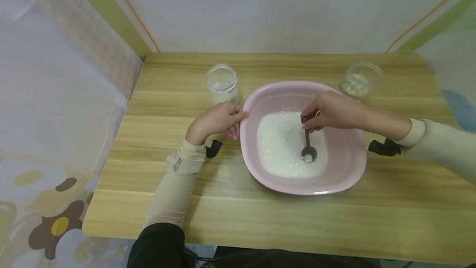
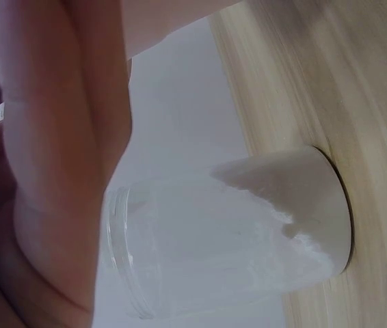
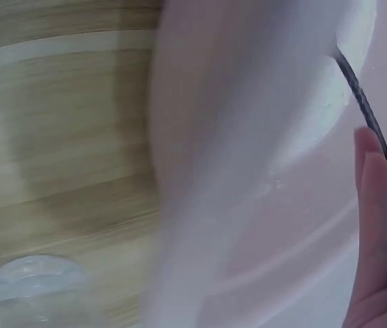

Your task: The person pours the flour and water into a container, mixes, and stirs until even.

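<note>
A pink basin (image 1: 346, 168) on the wooden table holds a pool of white liquid (image 1: 277, 148). My right hand (image 1: 327, 113) is over the basin and pinches a dark metal spoon (image 1: 307, 137) by its handle; the bowl dips at the liquid, with a little white in it. In the right wrist view, thumb and fingers grip the spoon's handle (image 3: 362, 101). At the basin's left rim is my left hand (image 1: 219, 121), its thumb over the edge and fingers along the outer wall. Close behind that hand stands a clear jar (image 1: 222, 82), partly filled with white powder (image 2: 303, 205).
Beyond the basin's far right side sits a clear, low round container (image 1: 360, 80). Dark straps (image 1: 384, 147) show at both wrists. A pale cloth backdrop (image 1: 208, 15) rises along the table's back edge.
</note>
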The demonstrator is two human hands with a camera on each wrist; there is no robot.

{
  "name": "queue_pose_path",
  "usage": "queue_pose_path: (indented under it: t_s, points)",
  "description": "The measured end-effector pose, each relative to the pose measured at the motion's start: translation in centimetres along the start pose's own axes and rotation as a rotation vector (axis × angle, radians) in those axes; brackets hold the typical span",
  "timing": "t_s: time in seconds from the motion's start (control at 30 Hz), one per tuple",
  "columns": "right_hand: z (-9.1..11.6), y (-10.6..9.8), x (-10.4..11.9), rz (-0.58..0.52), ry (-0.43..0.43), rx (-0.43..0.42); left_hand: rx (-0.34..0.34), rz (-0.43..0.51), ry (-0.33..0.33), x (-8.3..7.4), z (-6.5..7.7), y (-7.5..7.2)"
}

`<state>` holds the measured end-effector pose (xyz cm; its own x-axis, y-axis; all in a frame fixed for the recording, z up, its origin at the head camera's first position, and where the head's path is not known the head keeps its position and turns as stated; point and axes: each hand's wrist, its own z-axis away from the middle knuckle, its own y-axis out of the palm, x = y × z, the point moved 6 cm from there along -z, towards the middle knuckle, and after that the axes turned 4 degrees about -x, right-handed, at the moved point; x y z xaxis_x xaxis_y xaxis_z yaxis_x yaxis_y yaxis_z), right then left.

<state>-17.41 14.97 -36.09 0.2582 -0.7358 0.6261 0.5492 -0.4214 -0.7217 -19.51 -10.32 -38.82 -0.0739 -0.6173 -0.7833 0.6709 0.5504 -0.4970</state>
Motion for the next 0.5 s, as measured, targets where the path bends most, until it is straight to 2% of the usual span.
queue_pose_path:
  t_s: [0.07,0.17,0.37,0.5]
  points:
    - [-0.4,-0.2,0.6,0.018,-0.032,-0.039,0.001,0.000,-0.006,0.1,0.0,0.0]
    - [-1.1,-0.5,0.7,0.037,-0.028,-0.101,0.003,0.004,-0.013,0.5,0.0,0.3]
    - [-1.6,-1.0,-0.4,0.094,-0.036,-0.269,0.016,0.013,-0.005,1.2,0.0,1.1]
    - [-1.2,-1.5,-1.3,0.134,-0.021,-0.322,0.036,0.015,0.006,1.2,-0.2,1.5]
